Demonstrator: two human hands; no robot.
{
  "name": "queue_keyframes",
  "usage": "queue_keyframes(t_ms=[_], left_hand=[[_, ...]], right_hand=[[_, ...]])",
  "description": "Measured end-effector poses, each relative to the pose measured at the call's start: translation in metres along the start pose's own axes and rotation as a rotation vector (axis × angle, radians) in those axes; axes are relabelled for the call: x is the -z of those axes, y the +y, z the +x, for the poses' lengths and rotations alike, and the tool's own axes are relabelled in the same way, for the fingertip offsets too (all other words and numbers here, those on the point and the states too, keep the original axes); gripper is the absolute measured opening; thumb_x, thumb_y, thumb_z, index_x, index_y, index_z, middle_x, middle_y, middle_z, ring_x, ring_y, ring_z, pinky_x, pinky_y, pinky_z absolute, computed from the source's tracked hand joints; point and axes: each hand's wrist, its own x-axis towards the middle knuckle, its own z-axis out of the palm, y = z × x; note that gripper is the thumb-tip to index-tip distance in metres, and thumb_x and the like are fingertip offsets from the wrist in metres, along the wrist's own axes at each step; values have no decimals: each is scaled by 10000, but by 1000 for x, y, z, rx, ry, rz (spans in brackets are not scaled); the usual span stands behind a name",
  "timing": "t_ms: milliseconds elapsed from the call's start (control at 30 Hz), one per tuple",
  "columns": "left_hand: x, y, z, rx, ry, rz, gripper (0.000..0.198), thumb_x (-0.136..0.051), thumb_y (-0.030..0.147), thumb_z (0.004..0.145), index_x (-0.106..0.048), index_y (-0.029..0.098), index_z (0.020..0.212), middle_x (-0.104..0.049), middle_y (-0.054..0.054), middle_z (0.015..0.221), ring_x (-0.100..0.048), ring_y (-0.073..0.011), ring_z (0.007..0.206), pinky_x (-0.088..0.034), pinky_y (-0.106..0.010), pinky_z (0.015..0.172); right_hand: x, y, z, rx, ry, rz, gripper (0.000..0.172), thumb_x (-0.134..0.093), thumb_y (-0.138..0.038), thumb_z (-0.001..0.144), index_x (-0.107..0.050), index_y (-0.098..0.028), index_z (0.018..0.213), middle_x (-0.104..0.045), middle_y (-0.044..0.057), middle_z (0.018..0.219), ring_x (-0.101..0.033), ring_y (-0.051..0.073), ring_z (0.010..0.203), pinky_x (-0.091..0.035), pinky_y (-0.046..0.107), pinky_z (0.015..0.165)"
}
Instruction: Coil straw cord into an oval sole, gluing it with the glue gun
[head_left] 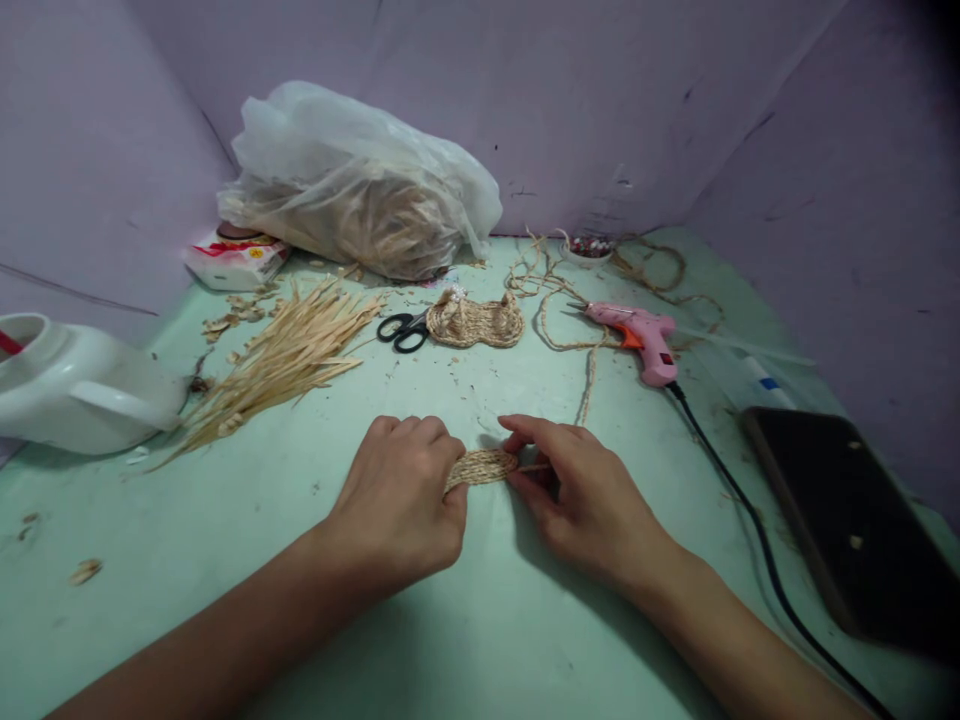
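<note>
Between my hands is a flat piece of coiled, braided straw cord (484, 467). My left hand (409, 490) is closed around its left end, hiding that part. At the other end, my right hand (577, 490) pinches the rounded tip between thumb and fingers, where a strand of cord leads off. A longer braided cord (589, 385) runs up from behind my right hand to a loose tangle. Farther back lies a finished-looking coiled straw piece (484, 322), with black-handled scissors (405, 330) touching its left side.
A pink glue gun (637, 335) lies at right, its black cable (750, 510) running toward the front. Beside it is a dark flat device (847, 530). Straw strips (292, 350), a white jug (82, 385) and a small box (236, 262) are at left. A plastic bag (360, 190) stands behind.
</note>
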Motion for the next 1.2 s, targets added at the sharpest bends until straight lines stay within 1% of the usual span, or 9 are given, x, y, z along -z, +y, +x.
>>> queue_keyframes(t_ms=[200, 433, 533, 700, 767, 867, 900, 1067, 1200], left_hand=[[-2, -2, 1, -72, 28, 30, 210, -468, 190, 771, -662, 152, 842, -622, -80, 822, -573, -224, 783, -386, -438, 793], [-8, 0, 1, -72, 78, -77, 239, -553, 252, 758, -648, 176, 963, -611, -76, 912, -546, -251, 901, -385, -440, 834], [-12, 2, 3, -89, 110, -90, 243, -543, 253, 776, -648, 181, 983, -613, -74, 905, -539, -250, 899, -378, -446, 839], [-15, 0, 4, -95, 118, -131, 206, -535, 222, 786, -656, 215, 952, -616, -52, 884, -543, -239, 878, -379, -435, 816], [-16, -1, 4, -99, 121, -128, 178, -540, 222, 783, -658, 201, 915, -614, -56, 880, -541, -239, 872, -380, -433, 809], [-17, -3, 4, -102, 131, -124, 160, -542, 224, 783, -656, 178, 886, -613, -64, 876, -539, -237, 859, -380, -432, 802], [-17, -3, 4, -103, 133, -125, 161, -540, 224, 784, -655, 174, 885, -613, -65, 871, -538, -236, 853, -381, -431, 798], [-17, -3, 5, -122, 144, -120, 165, -532, 221, 789, -654, 169, 886, -616, -70, 875, -537, -235, 849, -379, -432, 800], [-16, -2, 4, -137, 127, -83, 173, -515, 221, 802, -658, 170, 886, -614, -74, 869, -536, -235, 844, -372, -440, 809]], right_hand=[[-1, 1, -1, 4, 8, -2, 394, -526, -85, 789, -497, -193, 1166, -681, 39, 924, -618, 174, 753, -463, 353, 714], [-1, 0, 1, 17, 22, -1, 384, -537, -86, 790, -501, -187, 1158, -688, 43, 905, -617, 178, 754, -462, 355, 718], [-3, -2, 0, 24, 23, -6, 389, -539, -77, 789, -503, -182, 1162, -689, 45, 902, -616, 183, 762, -462, 357, 724], [3, 2, 0, 54, -24, 5, 471, -591, -104, 788, -469, -169, 1239, -685, 65, 975, -608, 200, 830, -455, 365, 763], [10, 6, 3, 74, -59, -32, 403, -624, -122, 779, -530, -161, 1169, -684, 68, 956, -598, 210, 842, -438, 377, 778], [21, 13, 8, 111, -154, -87, 93, -610, -149, 813, -632, -177, 899, -675, 40, 827, -580, 197, 788, -402, 377, 778], [24, 14, 9, 121, -185, -91, 47, -598, -159, 827, -638, -181, 838, -669, 31, 792, -570, 187, 765, -392, 373, 777], [27, 14, 11, 136, -265, -117, 121, -540, -164, 859, -652, -189, 820, -642, 23, 736, -516, 175, 729, -363, 366, 769], [27, 8, 10, 118, -304, -168, 110, -518, -153, 851, -614, -165, 798, -614, 39, 744, -517, 186, 743, -365, 355, 743]])
